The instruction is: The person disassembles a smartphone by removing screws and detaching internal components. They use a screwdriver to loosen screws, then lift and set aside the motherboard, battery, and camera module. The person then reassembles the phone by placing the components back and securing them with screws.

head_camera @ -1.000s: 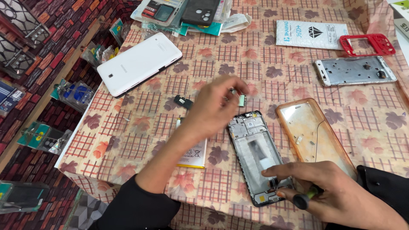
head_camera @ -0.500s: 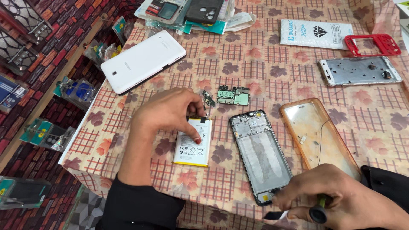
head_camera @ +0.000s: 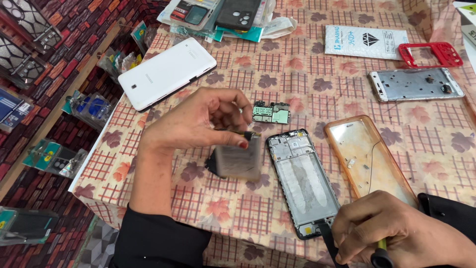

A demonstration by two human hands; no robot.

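My left hand [head_camera: 198,121] hovers above the table, shut on a flat phone battery [head_camera: 239,160] that it lifts tilted and blurred. Just right of it lies an opened black phone frame [head_camera: 302,178], face up. A small green circuit board [head_camera: 270,112] rests beyond the frame. My right hand [head_camera: 391,231] sits at the near right edge, shut on a screwdriver with a black handle [head_camera: 381,255], its fingers beside the frame's lower end. An orange-rimmed clear phone cover [head_camera: 369,159] lies to the right of the frame.
A white tablet [head_camera: 166,72] lies at the far left. A silver phone chassis [head_camera: 416,84], a red phone bezel [head_camera: 430,53] and a white packet [head_camera: 364,40] sit at the far right. Phone cases are piled at the back [head_camera: 223,15]. The table edge drops off on the left.
My left hand set the green board down beyond the frame, reached for the battery lying on the cloth, and now has lifted it. My right hand shifted slightly right.
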